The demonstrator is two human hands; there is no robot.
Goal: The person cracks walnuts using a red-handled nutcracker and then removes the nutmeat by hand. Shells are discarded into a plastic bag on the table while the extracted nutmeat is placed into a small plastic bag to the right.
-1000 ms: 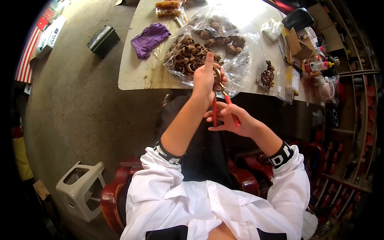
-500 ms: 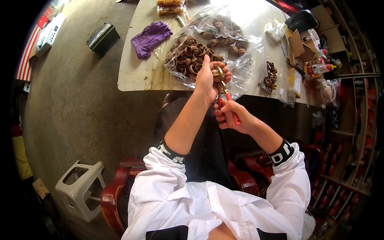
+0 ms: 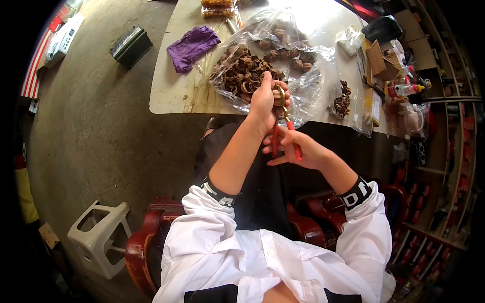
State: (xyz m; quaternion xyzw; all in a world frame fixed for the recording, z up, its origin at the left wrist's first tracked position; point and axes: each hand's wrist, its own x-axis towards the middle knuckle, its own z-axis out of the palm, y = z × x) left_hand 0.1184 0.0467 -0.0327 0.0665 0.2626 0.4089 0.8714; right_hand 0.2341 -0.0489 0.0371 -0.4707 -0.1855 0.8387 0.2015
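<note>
Two bare hands meet in front of the person's lap, near the table edge. The left hand is cupped, thumb pointing up and away from the body, fingers curled around a round, brownish walnut. The nut sits in the curved, brass-coloured metal head of a pair of pliers. Below it, the right hand loosely holds the smooth red handles, which stand apart in a narrow V; its thumb lies by one handle and its fingers are partly spread past the other.

Just beyond the left hand, a crinkled, see-through plastic bag lies spread on the pale, stained, flat table. On it is a heap of rough, cup-shaped brown shells, with rounded whole walnuts farther off. To the left of the hands lies a rumpled purple cloth; to their right, a small pile of dark, bumpy pieces. Behind the left hand, down to its left, stands a smooth off-white stool on the dull floor.
</note>
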